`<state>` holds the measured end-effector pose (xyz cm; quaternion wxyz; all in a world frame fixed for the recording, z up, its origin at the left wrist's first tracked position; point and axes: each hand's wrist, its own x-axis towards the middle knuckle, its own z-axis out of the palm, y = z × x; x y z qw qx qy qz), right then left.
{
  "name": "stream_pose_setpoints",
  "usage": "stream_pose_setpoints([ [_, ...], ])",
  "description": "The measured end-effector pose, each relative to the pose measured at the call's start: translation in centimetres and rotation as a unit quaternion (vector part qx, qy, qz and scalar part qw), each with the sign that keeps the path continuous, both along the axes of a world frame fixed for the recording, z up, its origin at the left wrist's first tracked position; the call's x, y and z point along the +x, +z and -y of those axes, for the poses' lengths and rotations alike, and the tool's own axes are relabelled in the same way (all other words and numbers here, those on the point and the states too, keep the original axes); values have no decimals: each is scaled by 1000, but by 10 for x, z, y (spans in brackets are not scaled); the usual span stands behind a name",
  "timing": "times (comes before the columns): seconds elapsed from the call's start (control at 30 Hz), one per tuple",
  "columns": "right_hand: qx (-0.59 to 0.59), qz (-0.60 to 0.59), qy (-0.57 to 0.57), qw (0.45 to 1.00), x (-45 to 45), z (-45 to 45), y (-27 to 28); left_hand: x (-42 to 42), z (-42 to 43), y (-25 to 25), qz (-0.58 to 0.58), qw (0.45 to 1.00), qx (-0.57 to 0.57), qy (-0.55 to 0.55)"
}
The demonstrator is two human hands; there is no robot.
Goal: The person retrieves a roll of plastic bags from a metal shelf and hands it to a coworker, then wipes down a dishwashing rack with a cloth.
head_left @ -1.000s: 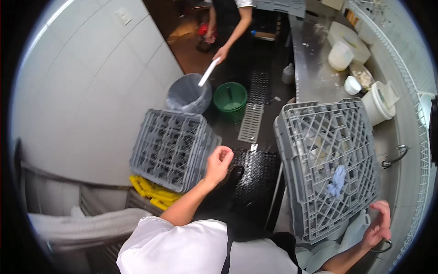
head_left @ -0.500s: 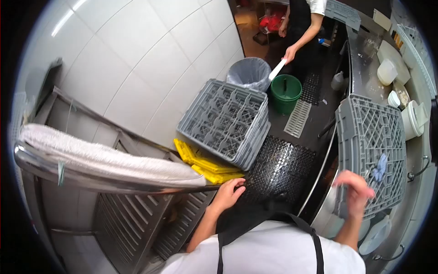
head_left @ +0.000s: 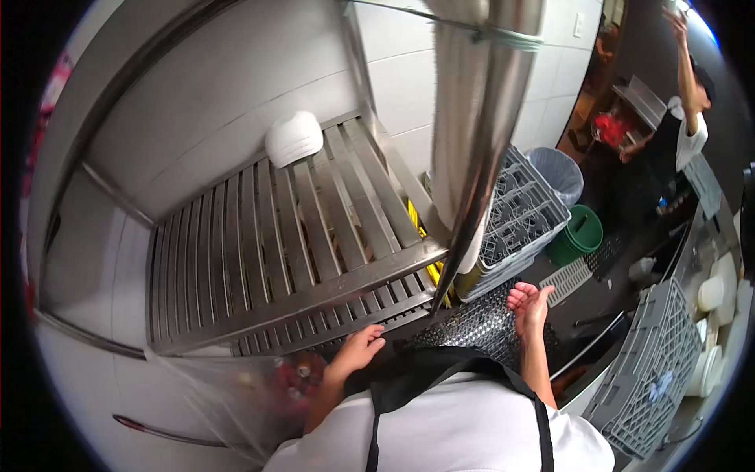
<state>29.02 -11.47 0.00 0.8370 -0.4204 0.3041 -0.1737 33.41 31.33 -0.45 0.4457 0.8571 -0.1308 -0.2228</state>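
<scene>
My left hand (head_left: 358, 351) is near the front edge of a slatted metal shelf (head_left: 291, 228), fingers loosely curled and apart, holding nothing. My right hand (head_left: 532, 311) is raised over the black floor mat (head_left: 472, 326), palm up with its fingers spread and nothing in it. A white stack of dishes (head_left: 294, 138) sits at the back of the shelf. Beyond the shelf's upright post (head_left: 491, 134) stand stacked grey glass racks (head_left: 519, 220).
A co-worker (head_left: 668, 149) stands at the upper right with one arm raised. Nearby are a green bucket (head_left: 576, 236) and a lined bin (head_left: 557, 175). A grey rack (head_left: 649, 366) rests at the right counter. Clear plastic (head_left: 228, 401) hangs at lower left.
The view has swung left onto the slatted shelf. My right hand has moved away from the counter rack. The co-worker's arm has gone up from near the bin.
</scene>
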Motion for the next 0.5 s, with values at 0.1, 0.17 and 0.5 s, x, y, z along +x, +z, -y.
stream_pose_setpoints([
  [0.1, -14, -7, 1, 1000, 13, -6, 6, 3, -11, 7, 11, 1000, 11, 7],
  [0.17, -5, 9, 28, 1000, 18, -6, 2, 6, -16, 1, 26, 999, 17, 9],
  [0.5, 8, 9, 57, 998, 67, 25, 6, -15, -77, 153, -1, 1000, 26, -6],
])
